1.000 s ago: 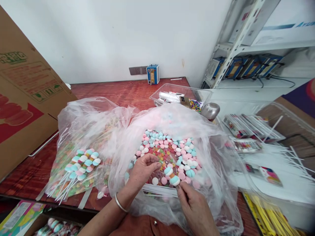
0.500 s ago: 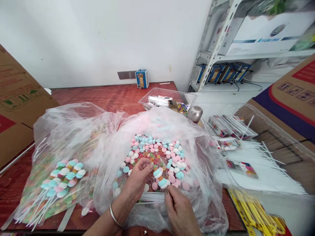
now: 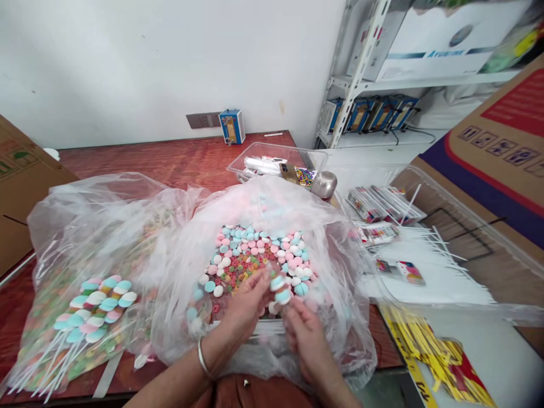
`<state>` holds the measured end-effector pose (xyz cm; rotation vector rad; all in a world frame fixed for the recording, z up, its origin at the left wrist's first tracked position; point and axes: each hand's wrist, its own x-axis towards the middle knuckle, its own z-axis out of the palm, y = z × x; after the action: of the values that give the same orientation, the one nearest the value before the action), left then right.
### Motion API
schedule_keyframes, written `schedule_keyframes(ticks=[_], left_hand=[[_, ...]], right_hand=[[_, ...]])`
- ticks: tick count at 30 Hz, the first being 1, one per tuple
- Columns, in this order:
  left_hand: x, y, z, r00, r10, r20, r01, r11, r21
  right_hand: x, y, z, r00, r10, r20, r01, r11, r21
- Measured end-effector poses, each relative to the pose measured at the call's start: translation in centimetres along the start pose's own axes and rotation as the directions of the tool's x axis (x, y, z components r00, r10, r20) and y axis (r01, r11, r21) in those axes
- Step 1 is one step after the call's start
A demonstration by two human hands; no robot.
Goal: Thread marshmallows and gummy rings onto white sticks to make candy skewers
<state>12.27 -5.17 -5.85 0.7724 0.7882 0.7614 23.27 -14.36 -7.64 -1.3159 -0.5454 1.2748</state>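
Now left fingers point(image 3: 259, 281) nearer the marshmallow skewer point(image 3: 281, 290), hold unclear, right fingers point(image 3: 296, 311) tight on its base.

Single head-level view, forward and down over nearby hands point(image 3: 247, 296)

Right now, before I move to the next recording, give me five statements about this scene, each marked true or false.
1. The right hand holds a candy skewer. True.
2. The bangle is on the right wrist. False: the bangle is on the left wrist.
3. The blue-sided box stands near the wall sockets. True.
4. The skewer bundle stands upright in a cup. False: the skewer bundle lies on a plastic bag.
5. The metal bowl is beyond both hands. True.
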Motion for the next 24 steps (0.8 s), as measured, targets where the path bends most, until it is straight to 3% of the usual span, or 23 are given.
schedule_keyframes(ticks=[2, 3, 5, 8, 11, 14, 20, 22, 24], left_hand=[[0.9, 0.7, -1.2, 0.987, 0.145, -0.075, -0.128, 0.973, 0.194], [1.3, 1.0, -1.8, 0.967, 0.244, -0.072, -0.201, 0.906, 0.373], [1.9, 1.2, -2.9, 0.929, 0.364, 0.065, -0.299, 0.636, 0.711], [2.1, 0.6, -3.5, 0.910, 0.304, 0.284, -0.356, 0.215, 0.909], [1.9, -0.2, -3.3, 0.917, 0.265, 0.297, -0.320, 0.047, 0.946], [2.2, 0.3, -3.0, 0.924, 0.275, 0.264, -0.303, 0.107, 0.947], [6.7, 2.1, -2.3, 0.956, 0.280, 0.086, -0.236, 0.563, 0.792], [8.6, 2.0, -2.0, 0.966, 0.258, 0.009, -0.172, 0.616, 0.768], [9.9, 1.6, -1.8, 0.962, 0.272, -0.036, -0.140, 0.600, 0.787]], right_hand=[[0.4, -0.9, -1.0, 0.996, 0.081, -0.046, -0.074, 0.988, 0.134], [0.6, -1.3, -1.6, 0.990, 0.115, -0.078, -0.094, 0.968, 0.232], [0.6, -2.2, -2.6, 0.984, 0.144, -0.103, -0.105, 0.942, 0.319], [0.3, -2.7, -3.1, 0.980, 0.169, -0.108, -0.122, 0.930, 0.347], [-0.1, -2.3, -2.8, 0.974, 0.191, -0.123, -0.139, 0.929, 0.344], [-0.3, -1.8, -2.4, 0.967, 0.210, -0.144, -0.152, 0.931, 0.333], [-0.2, -1.8, -2.3, 0.966, 0.214, -0.143, -0.161, 0.937, 0.311], [-0.2, -1.9, -2.3, 0.967, 0.211, -0.142, -0.159, 0.937, 0.312], [-0.2, -1.8, -2.4, 0.966, 0.212, -0.148, -0.156, 0.935, 0.319]])
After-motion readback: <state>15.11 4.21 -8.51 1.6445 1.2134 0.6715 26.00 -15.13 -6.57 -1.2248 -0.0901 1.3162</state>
